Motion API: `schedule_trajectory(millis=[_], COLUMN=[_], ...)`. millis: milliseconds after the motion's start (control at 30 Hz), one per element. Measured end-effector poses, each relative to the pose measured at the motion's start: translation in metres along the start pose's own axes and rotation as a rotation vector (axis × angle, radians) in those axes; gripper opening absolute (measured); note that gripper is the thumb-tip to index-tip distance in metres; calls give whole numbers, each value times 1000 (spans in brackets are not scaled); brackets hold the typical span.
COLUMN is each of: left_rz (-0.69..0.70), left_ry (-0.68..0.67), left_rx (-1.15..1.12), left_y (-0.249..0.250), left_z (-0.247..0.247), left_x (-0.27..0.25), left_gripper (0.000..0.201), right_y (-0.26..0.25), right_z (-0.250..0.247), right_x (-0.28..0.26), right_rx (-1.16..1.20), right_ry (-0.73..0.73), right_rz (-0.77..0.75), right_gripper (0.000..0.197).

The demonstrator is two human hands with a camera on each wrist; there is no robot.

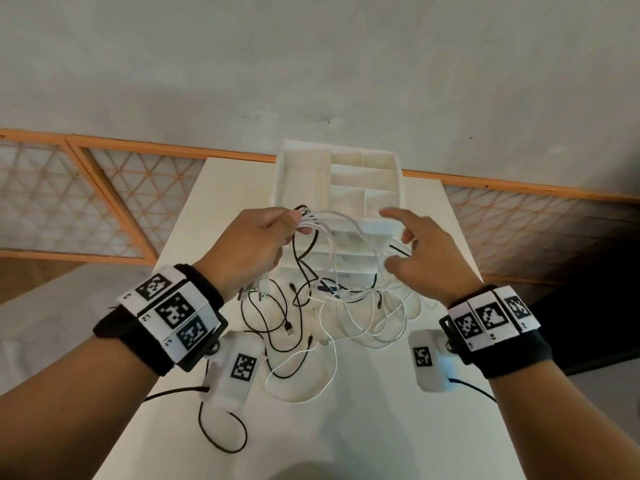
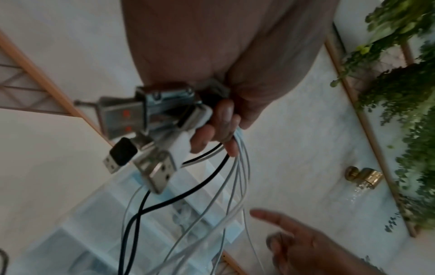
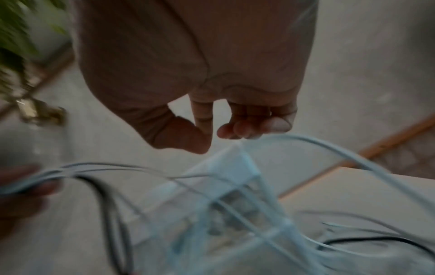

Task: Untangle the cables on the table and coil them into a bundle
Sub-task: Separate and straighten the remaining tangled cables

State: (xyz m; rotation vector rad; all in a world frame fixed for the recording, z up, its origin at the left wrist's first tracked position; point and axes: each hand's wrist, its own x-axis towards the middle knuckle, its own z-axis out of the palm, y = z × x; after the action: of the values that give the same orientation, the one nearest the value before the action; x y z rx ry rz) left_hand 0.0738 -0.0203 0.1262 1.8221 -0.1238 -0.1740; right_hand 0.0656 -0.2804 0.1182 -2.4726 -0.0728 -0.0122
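While the left hand's [image 1: 254, 242] fingers [image 2: 219, 119] pinched a bunch of white and black cables [image 1: 332, 258] near their plugs [image 2: 155, 167], the right hand [image 1: 420, 252] hovered beside the loops, fingers [image 3: 237, 128] loosely apart and holding nothing. The cables trailed onto the desk [image 1: 346, 427] before a white organizer [image 1: 346, 174].

Cables [image 1: 332, 271] on table [image 1: 433, 393], organizer tray [image 1: 346, 174] behind them
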Motion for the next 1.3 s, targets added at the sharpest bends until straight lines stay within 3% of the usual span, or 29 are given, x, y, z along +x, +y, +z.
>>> schedule_trajectory(millis=[67,133,200,267,367,467,533,633,667,767,900,1000,1100,1200,1300], left_rz=[85,160,199,218,202,62,-9,-111,-143,-214,-289,-324,-326,-348,-382], left_ry=[-70,-147,-218,-265,-316,-324,-267,-117,-75,41,95,68,42,56,120], left_rx=[167,318,359,409,530,646,678,668,663,562,248,83,63,43,10], left_y=[7,11,12,8,-11,-28,-34,-48,-51,-59,-62,-53,-48,-50,-53], left_z=[8,15,18,14,0,-1,5,9,9,7,1,-1,-1,-5,-12], left_x=[-1,-3,-6,-12,-15,-12,-11,-5,-5,-6,-3,-4,-5,-3,-1], left_gripper=[33,33,29,27,43,37,35,41,42,43,27,28,37,27,23], right_y=[-29,-47,-46,-30,-6,2,4,2,2,16,61,82,83,75,59], right_z=[3,17,34,42,47,62,79,100,107,133,165,181,192,190,174], right_x=[-6,-7,-3,4,6,5,-1,-21,-30,-54,-48,-38,-31,-28,-28], right_rx=[93,110,58,-66,-254,-328,-341,-251,-184,-106,-351,-419,-396,-351,-153], right_ry=[-88,-146,-101,-88,-185,-75,-104,-133,-102,-139,-394,-381,-369,-351,-381], right_rz=[-150,-226,-271,-165,-1,72,58,-59,-101,-161,150,260,302,222,-18], right_gripper=[88,89,54,13,19,16,35,67,63,22,23,47,36,20,22])
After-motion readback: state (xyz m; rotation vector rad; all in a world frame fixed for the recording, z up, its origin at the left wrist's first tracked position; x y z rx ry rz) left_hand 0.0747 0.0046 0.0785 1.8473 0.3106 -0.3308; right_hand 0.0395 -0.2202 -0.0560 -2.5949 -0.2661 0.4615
